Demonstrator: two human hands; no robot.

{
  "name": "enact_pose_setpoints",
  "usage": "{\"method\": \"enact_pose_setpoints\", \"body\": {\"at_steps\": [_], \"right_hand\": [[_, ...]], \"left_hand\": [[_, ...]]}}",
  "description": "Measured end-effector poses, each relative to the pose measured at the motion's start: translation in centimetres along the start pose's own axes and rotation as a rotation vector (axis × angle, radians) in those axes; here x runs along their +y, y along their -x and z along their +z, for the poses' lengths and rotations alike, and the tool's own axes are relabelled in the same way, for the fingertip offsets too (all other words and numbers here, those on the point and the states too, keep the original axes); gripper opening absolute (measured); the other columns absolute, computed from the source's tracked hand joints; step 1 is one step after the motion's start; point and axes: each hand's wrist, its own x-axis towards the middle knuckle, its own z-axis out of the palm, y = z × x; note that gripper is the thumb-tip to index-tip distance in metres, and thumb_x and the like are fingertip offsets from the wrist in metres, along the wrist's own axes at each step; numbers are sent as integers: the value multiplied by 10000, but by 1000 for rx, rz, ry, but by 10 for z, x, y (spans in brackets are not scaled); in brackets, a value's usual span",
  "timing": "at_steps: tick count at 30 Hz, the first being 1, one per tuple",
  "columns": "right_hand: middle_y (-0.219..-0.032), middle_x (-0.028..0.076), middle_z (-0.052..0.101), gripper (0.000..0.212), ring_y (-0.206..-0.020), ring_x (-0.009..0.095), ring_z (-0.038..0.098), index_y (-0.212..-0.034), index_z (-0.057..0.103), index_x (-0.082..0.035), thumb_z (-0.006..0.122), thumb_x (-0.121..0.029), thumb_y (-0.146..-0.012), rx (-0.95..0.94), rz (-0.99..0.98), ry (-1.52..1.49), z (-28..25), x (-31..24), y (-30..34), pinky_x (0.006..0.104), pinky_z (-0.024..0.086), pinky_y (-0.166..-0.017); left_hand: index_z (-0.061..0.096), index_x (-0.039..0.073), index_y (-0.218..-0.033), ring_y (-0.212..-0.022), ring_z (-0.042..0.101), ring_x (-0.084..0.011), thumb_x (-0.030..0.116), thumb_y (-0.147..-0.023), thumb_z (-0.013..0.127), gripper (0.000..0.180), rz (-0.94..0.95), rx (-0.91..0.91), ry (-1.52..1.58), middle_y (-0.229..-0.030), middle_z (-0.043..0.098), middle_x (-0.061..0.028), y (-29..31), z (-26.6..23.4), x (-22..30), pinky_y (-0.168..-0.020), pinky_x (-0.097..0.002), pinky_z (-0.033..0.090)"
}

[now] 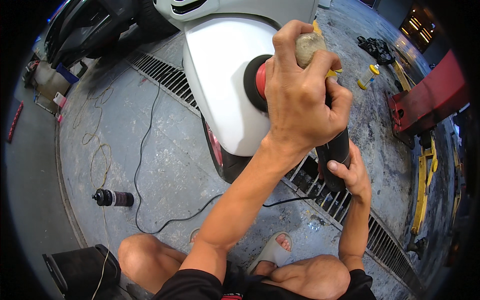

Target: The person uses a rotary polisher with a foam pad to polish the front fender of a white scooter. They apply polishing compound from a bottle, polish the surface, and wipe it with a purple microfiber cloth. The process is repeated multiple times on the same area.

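My left hand (305, 95) is closed over the head of a black corded polisher (338, 149). A pale, worn round piece of the tool shows between its fingers. My right hand (354, 172) wraps round the rear of the polisher's body, its thumb lying along the side. The dark round pad (251, 82), on a red backing plate (260, 81), rests against the side of a glossy white scooter body panel (220, 75). My left hand hides part of the pad and tool head. Under the white panel is a dark tire (235, 167).
A metal drain grate (345, 202) crosses the floor under my right forearm. The black cord (137, 200) loops at left, near a dark bottle (115, 198). At right are a yellow-capped bottle (368, 76), a black plastic bag (376, 49) and a red lift post (430, 100).
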Motion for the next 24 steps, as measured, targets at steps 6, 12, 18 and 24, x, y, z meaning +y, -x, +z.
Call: {"method": "enact_pose_setpoints", "body": {"at_steps": [6, 12, 18, 24], "right_hand": [[-1016, 37, 657, 682, -765, 104, 629, -1425, 523, 8, 814, -178, -837, 17, 32, 37, 19, -19, 6, 262, 528, -697], [-1135, 72, 697, 693, -943, 156, 664, -1408, 559, 11, 847, -218, -821, 54, -97, 154, 43, -35, 11, 312, 533, -893], [-1096, 205, 746, 744, -1050, 276, 755, -1397, 575, 8, 881, -294, -790, 90, -254, 386, 66, -49, 14, 377, 560, -929], [-1070, 209, 756, 777, -973, 332, 765, -1402, 560, -8, 879, -302, -758, 26, -169, 363, 76, -50, 23, 386, 587, -862]], "left_hand": [[716, 45, -898, -1123, 564, -368, 75, -723, 607, 209, 1, -1, 19, -1280, 465, -235, -6, -21, -2, -872, -421, 503], [731, 45, -924, -1229, 503, -342, 143, -771, 584, 233, -7, -4, 66, -1294, 481, -231, -11, -45, -9, -1006, -431, 432], [745, 31, -994, -1318, 494, -312, 258, -798, 549, 358, -63, 11, 43, -1376, 504, -234, -9, -77, -11, -1066, -443, 434], [730, 25, -968, -1266, 535, -328, 278, -770, 547, 370, -236, 112, 192, -1438, 441, -234, 3, -93, -2, -1033, -440, 462]]}}
